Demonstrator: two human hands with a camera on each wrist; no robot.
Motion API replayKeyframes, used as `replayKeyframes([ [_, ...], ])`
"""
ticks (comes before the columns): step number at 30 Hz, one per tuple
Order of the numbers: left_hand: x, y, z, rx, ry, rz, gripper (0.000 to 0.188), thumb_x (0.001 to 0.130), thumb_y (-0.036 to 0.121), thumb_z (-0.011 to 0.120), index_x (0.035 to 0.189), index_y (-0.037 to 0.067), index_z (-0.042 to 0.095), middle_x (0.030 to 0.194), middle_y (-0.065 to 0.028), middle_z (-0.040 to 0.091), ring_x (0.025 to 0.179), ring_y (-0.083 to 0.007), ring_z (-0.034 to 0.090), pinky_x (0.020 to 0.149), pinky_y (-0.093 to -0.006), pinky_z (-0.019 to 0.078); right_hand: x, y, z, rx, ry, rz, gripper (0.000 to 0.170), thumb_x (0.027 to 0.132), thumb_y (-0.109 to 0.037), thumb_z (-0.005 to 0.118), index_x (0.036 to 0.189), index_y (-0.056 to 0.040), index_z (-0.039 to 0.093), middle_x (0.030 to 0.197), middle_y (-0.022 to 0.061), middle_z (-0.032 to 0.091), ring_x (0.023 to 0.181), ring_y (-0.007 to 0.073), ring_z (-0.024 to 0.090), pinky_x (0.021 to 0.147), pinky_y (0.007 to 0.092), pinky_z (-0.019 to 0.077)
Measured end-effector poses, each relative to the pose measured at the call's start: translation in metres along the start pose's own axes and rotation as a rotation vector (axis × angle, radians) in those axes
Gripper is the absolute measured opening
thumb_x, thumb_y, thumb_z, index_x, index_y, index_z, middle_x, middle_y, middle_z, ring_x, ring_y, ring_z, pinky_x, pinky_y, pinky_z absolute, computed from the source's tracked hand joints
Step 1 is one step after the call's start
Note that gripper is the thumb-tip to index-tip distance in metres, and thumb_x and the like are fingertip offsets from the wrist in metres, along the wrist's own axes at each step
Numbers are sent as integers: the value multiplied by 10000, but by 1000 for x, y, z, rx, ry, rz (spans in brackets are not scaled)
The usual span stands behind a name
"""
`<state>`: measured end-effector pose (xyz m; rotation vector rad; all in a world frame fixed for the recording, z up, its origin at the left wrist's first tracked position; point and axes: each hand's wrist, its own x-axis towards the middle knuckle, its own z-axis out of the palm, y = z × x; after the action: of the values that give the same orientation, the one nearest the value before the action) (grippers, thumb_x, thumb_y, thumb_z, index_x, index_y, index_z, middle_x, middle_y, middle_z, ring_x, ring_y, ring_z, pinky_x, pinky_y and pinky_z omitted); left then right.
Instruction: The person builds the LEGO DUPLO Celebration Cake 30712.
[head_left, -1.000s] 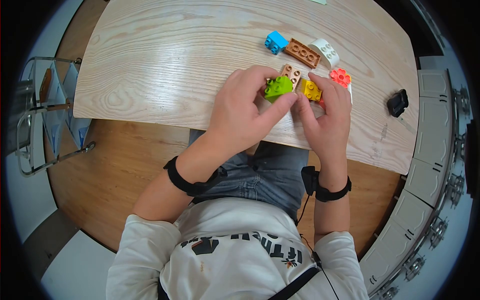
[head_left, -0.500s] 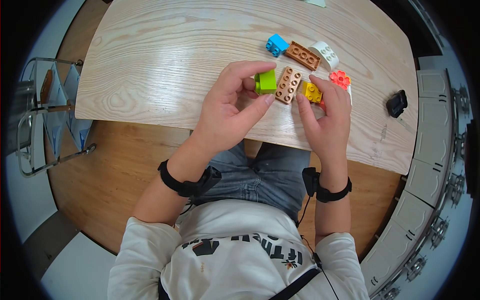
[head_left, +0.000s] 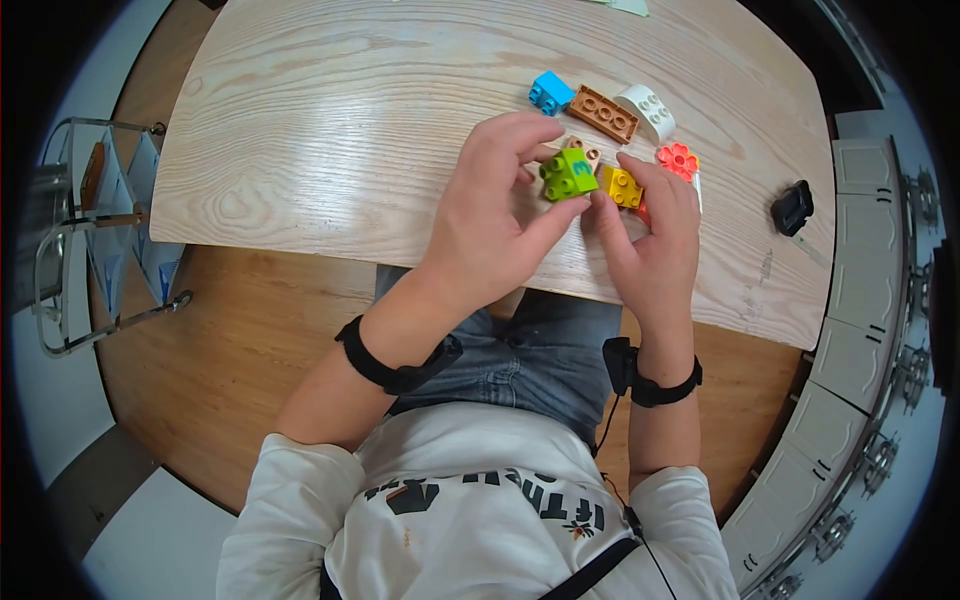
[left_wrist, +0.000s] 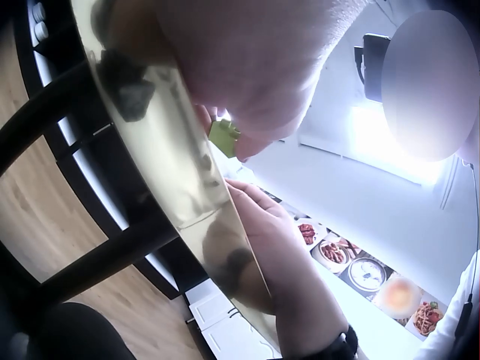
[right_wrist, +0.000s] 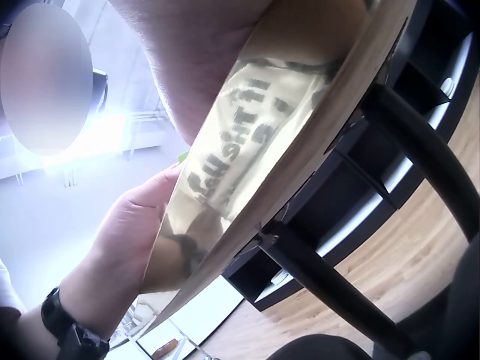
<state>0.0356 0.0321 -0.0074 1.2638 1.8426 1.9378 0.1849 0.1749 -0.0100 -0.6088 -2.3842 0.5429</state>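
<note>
In the head view my left hand pinches a green brick between fingers and thumb, a dark mark on its side. The brick partly covers a tan brick lying on the table. My right hand holds a yellow brick between thumb and fingers, just right of the green one. A red piece shows partly beside it. The left wrist view shows the green brick at the left hand's fingertips; the right wrist view shows little of it.
Beyond the hands lie a blue brick, a brown brick turned underside up and a white curved brick. A red flower piece is right of them. A black object lies near the table's right edge.
The left hand went left with the green brick, then came back right, and the brick now shows its marked side over the tan brick. The right hand has barely moved.
</note>
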Motion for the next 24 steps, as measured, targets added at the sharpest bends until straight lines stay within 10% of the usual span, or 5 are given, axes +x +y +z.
replayKeyframes([
  [15, 5, -1, 3, 372, -209, 79, 415, 904, -20, 828, 1303, 71, 756, 1215, -133, 733, 1054, -293, 758, 809, -369, 661, 2, -4, -2, 192, 21, 90, 419, 939, -179, 868, 1316, -48, 741, 1179, 131, 737, 1138, 342, 657, 1020, 459, 497],
  [24, 17, -2, -35, 136, -446, 51, 470, 893, -39, 814, 1346, 63, 740, 1263, -123, 758, 1161, -322, 727, 1014, -397, 581, -1, 1, -7, 96, 87, -130, 552, 883, -284, 942, 1356, -80, 742, 1210, 72, 770, 1148, 311, 652, 1054, 441, 457],
])
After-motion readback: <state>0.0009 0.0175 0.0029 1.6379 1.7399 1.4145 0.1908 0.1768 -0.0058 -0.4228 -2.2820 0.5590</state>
